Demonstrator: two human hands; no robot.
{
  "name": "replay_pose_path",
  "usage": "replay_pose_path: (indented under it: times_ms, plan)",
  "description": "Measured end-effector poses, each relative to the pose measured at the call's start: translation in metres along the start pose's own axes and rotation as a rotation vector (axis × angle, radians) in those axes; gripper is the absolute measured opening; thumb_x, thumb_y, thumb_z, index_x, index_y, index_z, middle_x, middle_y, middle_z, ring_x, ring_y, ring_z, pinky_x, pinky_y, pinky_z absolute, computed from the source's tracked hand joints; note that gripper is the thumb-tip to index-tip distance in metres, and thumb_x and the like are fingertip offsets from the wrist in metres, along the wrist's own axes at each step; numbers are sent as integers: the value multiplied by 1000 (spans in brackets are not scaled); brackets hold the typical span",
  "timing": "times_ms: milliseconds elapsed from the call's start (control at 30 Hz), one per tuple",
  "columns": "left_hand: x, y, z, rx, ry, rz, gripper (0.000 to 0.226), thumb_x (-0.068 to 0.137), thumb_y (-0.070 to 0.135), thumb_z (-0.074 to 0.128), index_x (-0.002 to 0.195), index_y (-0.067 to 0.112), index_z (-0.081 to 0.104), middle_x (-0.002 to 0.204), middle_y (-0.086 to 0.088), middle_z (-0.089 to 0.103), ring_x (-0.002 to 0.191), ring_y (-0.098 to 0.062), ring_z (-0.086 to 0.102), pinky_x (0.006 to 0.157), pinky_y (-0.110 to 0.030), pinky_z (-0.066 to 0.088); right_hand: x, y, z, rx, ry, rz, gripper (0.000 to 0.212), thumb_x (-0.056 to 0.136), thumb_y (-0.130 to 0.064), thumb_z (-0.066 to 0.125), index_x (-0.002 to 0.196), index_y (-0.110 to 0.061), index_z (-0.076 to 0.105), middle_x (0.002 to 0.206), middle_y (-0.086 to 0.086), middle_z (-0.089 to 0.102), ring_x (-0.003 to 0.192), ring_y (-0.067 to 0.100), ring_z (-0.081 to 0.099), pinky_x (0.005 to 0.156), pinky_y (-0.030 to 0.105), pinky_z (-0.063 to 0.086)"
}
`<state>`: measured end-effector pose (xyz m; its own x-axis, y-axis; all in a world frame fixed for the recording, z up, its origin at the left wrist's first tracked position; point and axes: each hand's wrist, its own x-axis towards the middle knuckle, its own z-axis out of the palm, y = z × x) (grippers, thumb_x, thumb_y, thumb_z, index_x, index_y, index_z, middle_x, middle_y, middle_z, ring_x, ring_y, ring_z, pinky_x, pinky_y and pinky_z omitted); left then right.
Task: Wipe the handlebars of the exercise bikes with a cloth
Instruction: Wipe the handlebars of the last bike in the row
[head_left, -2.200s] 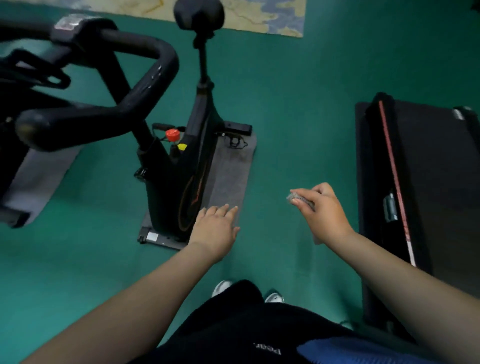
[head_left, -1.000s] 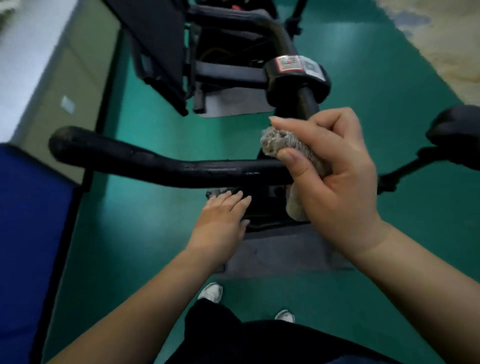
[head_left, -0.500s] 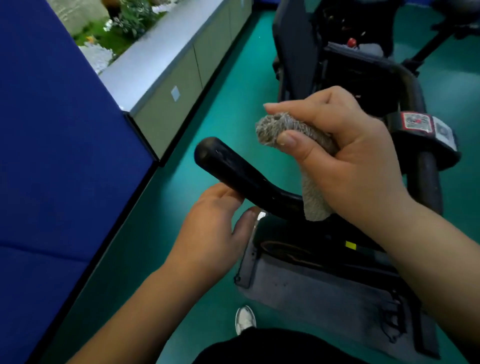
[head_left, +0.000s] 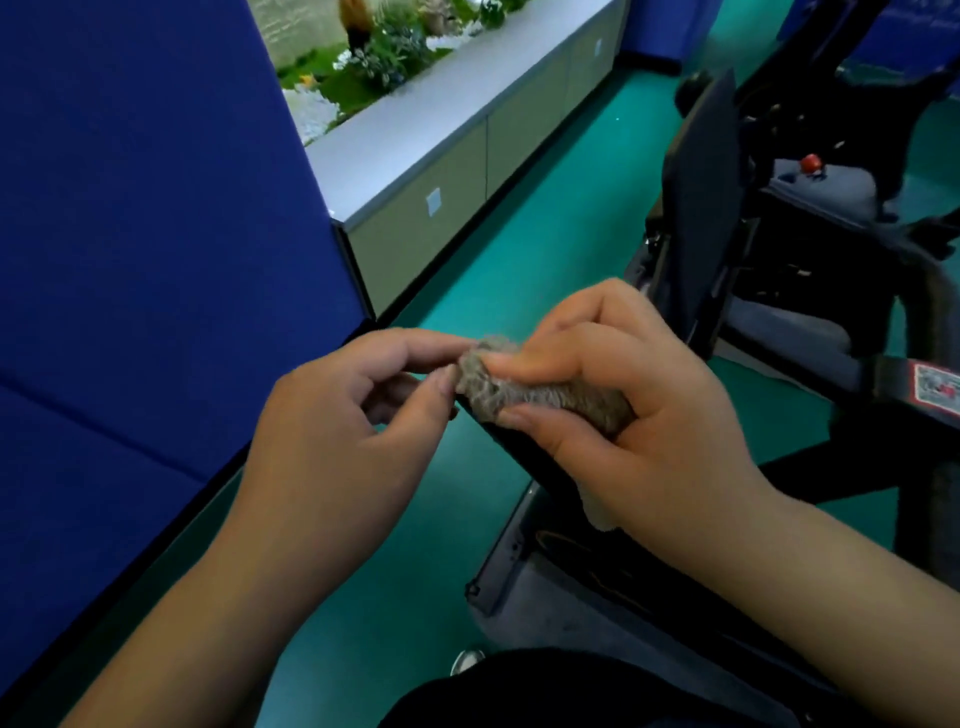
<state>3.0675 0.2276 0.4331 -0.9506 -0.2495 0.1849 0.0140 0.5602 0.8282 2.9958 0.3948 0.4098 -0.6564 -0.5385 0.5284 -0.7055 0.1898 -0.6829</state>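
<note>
A grey fuzzy cloth (head_left: 524, 391) is wrapped over the left end of the black handlebar (head_left: 524, 457) of the near exercise bike. My right hand (head_left: 644, 410) grips the cloth round the bar, thumb on top and fingers curled beneath. My left hand (head_left: 348, 431) is right beside it on the left, its thumb and forefinger pinching the cloth's tip at the bar's end. Most of the bar is hidden under the cloth and my right hand. A stem clamp with a red label (head_left: 935, 387) shows at the right edge.
A blue padded wall (head_left: 145, 249) stands close on the left. A low grey cabinet (head_left: 447, 171) with plants on top runs along the back. More black gym machines (head_left: 779, 208) stand at the right on the green floor (head_left: 415, 545). The bike's base (head_left: 519, 566) sits on a grey mat.
My right hand has brought the cloth down onto the handlebar's left end and closed round it. My left hand has left the bar and now pinches the cloth's tip. The view shifted left.
</note>
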Motion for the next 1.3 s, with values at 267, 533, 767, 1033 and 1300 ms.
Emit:
replay_pose_path:
  times_ms: [267,533,767,1033,1300]
  plan:
    - [-6,10,5,58,84,-76,19,84,28,60,83,44,69,83,24,68,80,-11,63,64,-19,49,9,4,3,-23,-2,-105,19,82,-14,71,97,-4,71,95,10,49,87,15,51,83,16,42]
    - [-16,11,11,-2,164,-154,25,86,21,63,88,45,70,84,17,68,83,-15,59,63,-19,46,-22,17,-14,-21,-115,-48,19,83,-20,64,92,-4,69,95,5,49,88,11,50,81,12,38]
    - [-19,8,7,12,140,-164,29,89,13,59,93,39,71,85,22,69,81,0,64,67,-16,49,11,-1,9,-50,13,-157,15,83,-3,69,98,0,70,94,10,48,87,16,50,83,17,43]
    - [-24,8,6,4,115,-191,42,91,11,57,94,51,68,82,26,68,78,-16,61,59,-19,47,-18,8,0,-157,-29,-119,15,83,-1,66,96,-3,72,94,10,46,81,15,46,76,13,38]
    - [-25,11,6,33,106,-140,38,88,15,60,92,53,67,84,23,67,79,-10,62,63,-20,48,-20,1,9,-63,110,48,18,87,-10,60,104,-4,63,100,6,56,94,8,54,89,13,39]
